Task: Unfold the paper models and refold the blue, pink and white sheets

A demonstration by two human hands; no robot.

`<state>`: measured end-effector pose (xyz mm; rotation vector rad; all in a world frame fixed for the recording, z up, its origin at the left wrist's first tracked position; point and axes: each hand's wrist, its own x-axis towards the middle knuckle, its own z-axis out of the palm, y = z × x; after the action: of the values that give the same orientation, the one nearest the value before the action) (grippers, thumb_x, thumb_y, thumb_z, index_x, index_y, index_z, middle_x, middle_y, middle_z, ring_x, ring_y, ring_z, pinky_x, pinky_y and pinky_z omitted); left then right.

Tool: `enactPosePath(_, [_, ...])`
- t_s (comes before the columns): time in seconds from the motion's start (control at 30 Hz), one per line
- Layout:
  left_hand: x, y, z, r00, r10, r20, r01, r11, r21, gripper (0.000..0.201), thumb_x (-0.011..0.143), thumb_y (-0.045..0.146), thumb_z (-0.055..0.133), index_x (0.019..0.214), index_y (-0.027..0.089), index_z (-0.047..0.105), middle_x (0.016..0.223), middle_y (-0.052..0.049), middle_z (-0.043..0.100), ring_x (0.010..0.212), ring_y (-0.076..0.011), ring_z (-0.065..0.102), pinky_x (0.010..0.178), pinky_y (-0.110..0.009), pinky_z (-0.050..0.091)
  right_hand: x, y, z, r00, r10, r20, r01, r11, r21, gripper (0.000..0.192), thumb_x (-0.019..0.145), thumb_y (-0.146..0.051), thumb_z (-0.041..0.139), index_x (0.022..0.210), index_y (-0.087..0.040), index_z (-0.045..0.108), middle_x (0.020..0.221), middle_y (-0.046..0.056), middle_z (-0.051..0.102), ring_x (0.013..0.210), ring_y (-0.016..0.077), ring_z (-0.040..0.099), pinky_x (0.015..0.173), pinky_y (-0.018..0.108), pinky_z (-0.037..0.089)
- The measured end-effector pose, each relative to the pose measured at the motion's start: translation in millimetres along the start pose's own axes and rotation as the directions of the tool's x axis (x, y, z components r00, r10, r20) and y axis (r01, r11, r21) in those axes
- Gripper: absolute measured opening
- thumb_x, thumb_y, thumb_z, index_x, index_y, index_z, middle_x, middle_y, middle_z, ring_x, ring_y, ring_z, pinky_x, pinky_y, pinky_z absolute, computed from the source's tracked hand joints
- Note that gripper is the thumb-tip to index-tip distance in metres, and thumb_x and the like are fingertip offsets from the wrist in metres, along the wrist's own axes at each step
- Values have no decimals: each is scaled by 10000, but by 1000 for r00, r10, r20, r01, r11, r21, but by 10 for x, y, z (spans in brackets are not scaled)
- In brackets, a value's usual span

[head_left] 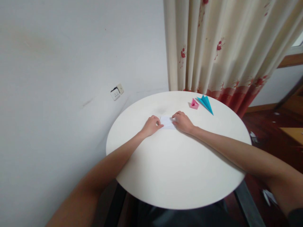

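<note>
A wall socket [116, 91] sits on the white wall, well off to the left of both hands. The left hand [151, 125] rests on the round white bench [175, 170], its fingers [158, 123] curled together and pressing down on the left edge of a white paper [167, 122]. The paper lies flat on the bench between the two hands, touching both. The right hand [183, 122] holds the paper's right edge, its fingers [176, 116] bent and close together on the sheet. Beyond the right fingers, farther across the bench, lies a pink folded paper [194, 104], and just beside it to the right a blue paper plane [206, 103]. A cream curtain [224, 47] with red flowers hangs behind them.
</note>
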<state>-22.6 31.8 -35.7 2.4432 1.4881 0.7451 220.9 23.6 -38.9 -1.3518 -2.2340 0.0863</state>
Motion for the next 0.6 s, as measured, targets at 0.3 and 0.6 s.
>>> enactPosePath(0.3, [0,-59,-6,999,-36,29,33,995,91,441,865,347,720,1280,231,626,1321,-106,565,1258,-288,530,1115,-458,400,-102,-120,-4,895,-291,339,299,954,30,622,1066,-488,304,1571,-130,363,1630,196,314,1520,331,266,1200,590,237])
enactPosePath(0.6, [83,-155,-28,996,52,-76,-55,998,-33,327,961,291,568,1261,193,654,1297,-112,624,1281,-242,554,1157,-413,400,-130,-110,-40,873,-262,411,265,963,51,814,1014,-672,240,1620,-129,253,1662,180,193,1547,346,154,1225,619,125])
